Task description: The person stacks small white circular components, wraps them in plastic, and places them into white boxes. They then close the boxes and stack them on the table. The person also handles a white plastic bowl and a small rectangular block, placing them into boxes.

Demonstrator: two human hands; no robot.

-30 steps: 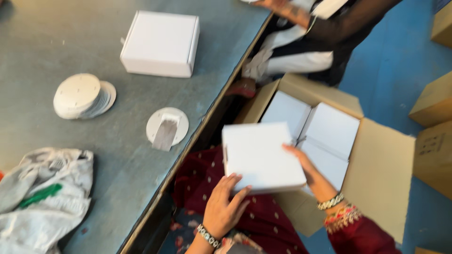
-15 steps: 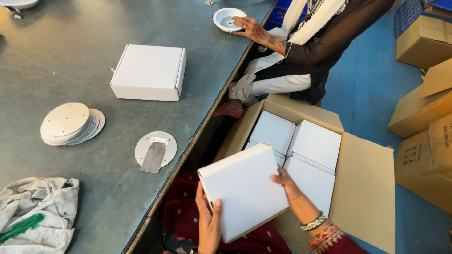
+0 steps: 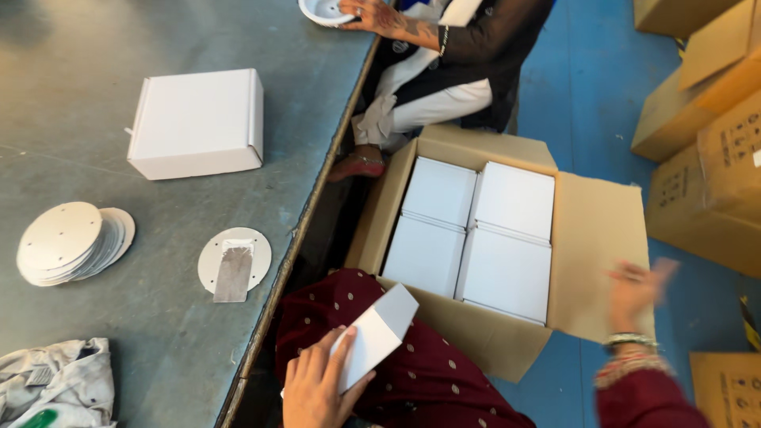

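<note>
My left hand point(image 3: 313, 387) grips a small white box point(image 3: 374, 335) over my lap, in dark red cloth, tilted on edge. My right hand point(image 3: 634, 297) is blurred, fingers spread and holding nothing, over the right flap of an open cardboard carton point(image 3: 594, 238). The carton stands on the blue floor and holds several white boxes point(image 3: 476, 230) laid flat side by side.
On the grey table point(image 3: 158, 341) lie another white box point(image 3: 198, 121), a stack of white round plates point(image 3: 67, 242), a single round plate with a grey bag point(image 3: 235, 261) and crumpled cloth point(image 3: 55, 384). A seated co-worker point(image 3: 452, 55) handles a white round part point(image 3: 321, 11). Closed cartons point(image 3: 705, 158) stand at right.
My right hand has let go of the white box and swung out right over the carton flap. My left hand alone now holds the box, lower and tilted on edge.
</note>
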